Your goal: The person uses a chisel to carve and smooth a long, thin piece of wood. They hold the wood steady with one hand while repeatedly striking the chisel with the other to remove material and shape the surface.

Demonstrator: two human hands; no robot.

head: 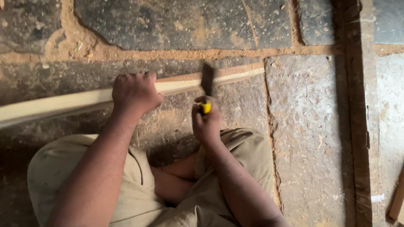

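A long pale wooden strip [63,103] lies across the stone floor, running from the left edge up to its right end near the middle. My left hand [134,92] is closed over the strip at its middle. My right hand [206,122] grips a yellow-handled tool [205,107] whose dark flat blade [207,79] rests against the strip, just right of my left hand. The blade looks blurred.
The floor is dark stone slabs [303,126] with sandy joints and sawdust. My knees in khaki shorts [130,185] fill the lower frame. A dark wooden board [357,126] runs top to bottom at the right, with a pale wood piece [397,201] at the lower right corner.
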